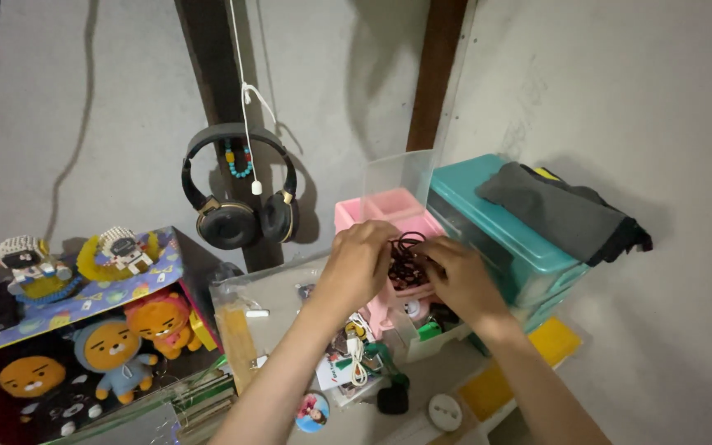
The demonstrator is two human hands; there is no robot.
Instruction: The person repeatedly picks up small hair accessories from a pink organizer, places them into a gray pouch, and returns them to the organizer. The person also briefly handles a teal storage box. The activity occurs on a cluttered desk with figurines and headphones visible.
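Two hands work one bunch of black hair ties over one pink box: left hand and right hand both pinch it. One headphone set hangs far left.

One head-worn camera gives the only view. It looks forward and slightly down from above the person's own arms, which rise from the bottom edge toward the middle. It sits close to the cluttered tabletop and faces a wall corner, where headphones hang left and a teal box stands right.
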